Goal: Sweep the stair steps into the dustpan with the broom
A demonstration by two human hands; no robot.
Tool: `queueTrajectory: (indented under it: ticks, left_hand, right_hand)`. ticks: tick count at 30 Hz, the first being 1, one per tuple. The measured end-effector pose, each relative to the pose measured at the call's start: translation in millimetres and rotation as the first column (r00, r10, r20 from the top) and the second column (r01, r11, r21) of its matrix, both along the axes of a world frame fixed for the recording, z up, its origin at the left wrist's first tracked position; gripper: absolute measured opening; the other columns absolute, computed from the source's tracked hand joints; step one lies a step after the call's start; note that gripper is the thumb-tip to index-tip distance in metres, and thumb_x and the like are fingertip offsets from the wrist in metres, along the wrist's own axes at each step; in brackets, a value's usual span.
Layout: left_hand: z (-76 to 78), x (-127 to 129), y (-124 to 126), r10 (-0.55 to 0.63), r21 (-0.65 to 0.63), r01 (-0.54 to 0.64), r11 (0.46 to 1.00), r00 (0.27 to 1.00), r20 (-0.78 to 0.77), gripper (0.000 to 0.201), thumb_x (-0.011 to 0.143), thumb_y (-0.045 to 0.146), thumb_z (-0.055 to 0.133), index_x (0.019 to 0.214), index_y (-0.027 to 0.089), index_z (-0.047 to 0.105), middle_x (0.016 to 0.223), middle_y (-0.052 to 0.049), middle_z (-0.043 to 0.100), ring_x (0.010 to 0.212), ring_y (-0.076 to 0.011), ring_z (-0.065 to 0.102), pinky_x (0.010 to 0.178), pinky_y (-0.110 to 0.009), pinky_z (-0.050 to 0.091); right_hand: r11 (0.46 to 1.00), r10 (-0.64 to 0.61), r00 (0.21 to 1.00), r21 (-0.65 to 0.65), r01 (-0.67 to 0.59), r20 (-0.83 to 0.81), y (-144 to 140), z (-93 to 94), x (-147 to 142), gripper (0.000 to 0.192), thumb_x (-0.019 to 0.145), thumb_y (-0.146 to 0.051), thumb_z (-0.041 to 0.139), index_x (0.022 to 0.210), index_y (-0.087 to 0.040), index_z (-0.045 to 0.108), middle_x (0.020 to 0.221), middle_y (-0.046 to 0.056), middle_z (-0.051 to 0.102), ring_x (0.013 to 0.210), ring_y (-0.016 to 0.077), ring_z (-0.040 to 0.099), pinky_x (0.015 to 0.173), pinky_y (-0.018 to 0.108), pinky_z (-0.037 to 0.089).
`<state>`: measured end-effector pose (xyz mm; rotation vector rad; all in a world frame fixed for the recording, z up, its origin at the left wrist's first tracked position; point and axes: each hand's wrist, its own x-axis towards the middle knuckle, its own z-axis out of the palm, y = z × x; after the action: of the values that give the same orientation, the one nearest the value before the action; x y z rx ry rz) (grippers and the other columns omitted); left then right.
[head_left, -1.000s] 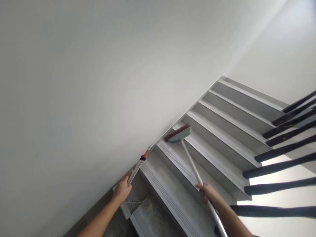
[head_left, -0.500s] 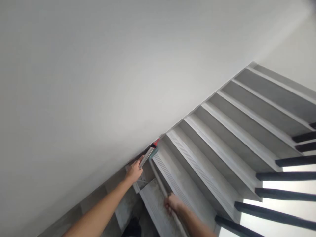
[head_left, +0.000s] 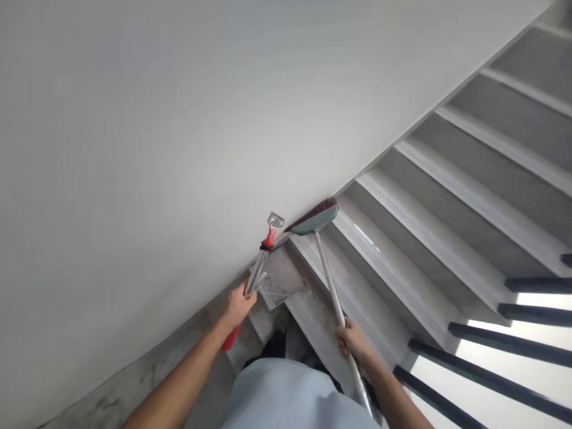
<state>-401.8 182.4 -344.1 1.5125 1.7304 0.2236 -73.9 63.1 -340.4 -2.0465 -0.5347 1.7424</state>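
Teal broom head [head_left: 315,223], maroon bristles [head_left: 320,207], grey line-striped steps [head_left: 397,280]

a pale wall [head_left: 156,149] fills the left, dark railing bars [head_left: 509,344] the lower right

Free room above the stairs [head_left: 402,250] between broom [head_left: 317,221] and dark balusters [head_left: 509,344]; solid wall [head_left: 179,149] along the left.

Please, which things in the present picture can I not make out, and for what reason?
Head view: the near end of the broom handle is lost beside the shirt, towards the bottom edge.
Head view: the gripped stretch of the red-necked tool is covered by the left hand.
Head view: most of the legs are hidden by the shirt.
Head view: the stairs are cut off by the right edge.
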Motion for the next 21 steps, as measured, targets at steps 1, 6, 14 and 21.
queueTrajectory:
  ticks: [1, 6, 14, 21]
  left_hand:
    - [1.2, -4, -7, 0.018, 0.004, -0.018, 1.0, 1.0, 0.001, 0.043, 0.085, 0.025, 0.053, 0.127, 0.018, 0.061, 0.092, -0.005, 0.075, 0.09, -0.0184, 0.067, 0.083, -0.025, 0.047]
    - [5.9, -17, -41, 0.112, 0.02, -0.111, 0.994, 0.993, -0.032, 0.039, 0.079, 0.023, 0.055, 0.115, 0.02, 0.068, 0.084, -0.002, 0.074, 0.084, -0.0187, 0.066, 0.08, -0.025, 0.048]
    - [29.8, -54, -106, 0.273, 0.088, -0.263, 0.961, 0.951, -0.143, 0.049, 0.076, 0.028, 0.048, 0.12, 0.016, 0.066, 0.074, -0.001, 0.07, 0.072, -0.0176, 0.062, 0.075, -0.025, 0.048]
    - [44.2, -91, -184, 0.454, 0.11, -0.44, 0.891, 0.863, -0.223, 0.061, 0.075, 0.036, 0.044, 0.131, 0.014, 0.059, 0.079, -0.001, 0.071, 0.073, -0.0177, 0.061, 0.075, -0.025, 0.047]
  right_hand:
    - [0.999, 0.044, 0.998, -0.009, -0.044, 0.034, 2, -11.5, -10, 0.02, 0.056, -0.019, 0.048, 0.073, -0.024, 0.038, 0.038, -0.012, 0.039, 0.027, 0.0071, 0.034, 0.03, 0.019, 0.023]
    - [0.96, 0.256, 0.966, -0.109, -0.258, -0.037, -3, -64.3, -61, 0.015, 0.057, -0.011, 0.046, 0.063, -0.023, 0.039, 0.032, -0.008, 0.036, 0.028, 0.0099, 0.036, 0.031, 0.02, 0.028]
    - [0.918, 0.374, 0.914, -0.075, -0.389, -0.155, -92, -76.0, -18, 0.009, 0.056, -0.017, 0.045, 0.06, -0.023, 0.039, 0.032, -0.008, 0.036, 0.027, 0.0079, 0.031, 0.033, 0.02, 0.024]
    - [0.964, 0.24, 0.97, 0.127, -0.235, -0.03, -88, -76.3, 48, 0.016, 0.059, -0.031, 0.049, 0.066, -0.025, 0.035, 0.039, -0.01, 0.038, 0.03, 0.0066, 0.033, 0.035, 0.021, 0.024]
